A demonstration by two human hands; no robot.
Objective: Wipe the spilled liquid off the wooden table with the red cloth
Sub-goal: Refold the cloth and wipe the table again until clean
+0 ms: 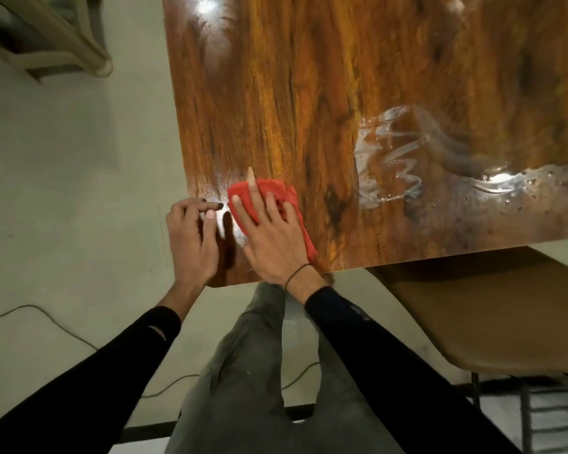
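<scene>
Currently I have the red cloth (277, 194) lying bunched on the tabletop (309, 93) near its front left corner, and I judge it sits there because a thin wet sheen beside it is being worked first. My right hand (269, 234) lies on top of the cloth with the fingers straight and spread, palm down, pressing the fabric flat against the wood and not gripping it. This flat press spreads the load over the cloth, which suits a sliding wipe. One fingertip reaches past the far edge of the cloth.

My left hand (191, 237) rests at the left edge of the tabletop, just beside the cloth and not touching it. Its fingers are loosely curled and hold nothing; the fingertips touch the wood, probably to steady my stance.

The spilled liquid (407, 165) lies well apart from the cloth, to the right: a broad clear puddle with smeared streaks and scattered droplets running toward the right edge. I judge most of the job remains, since that puddle is untouched by the cloth. The next pass calls for a slide rightward across the wood.
</scene>
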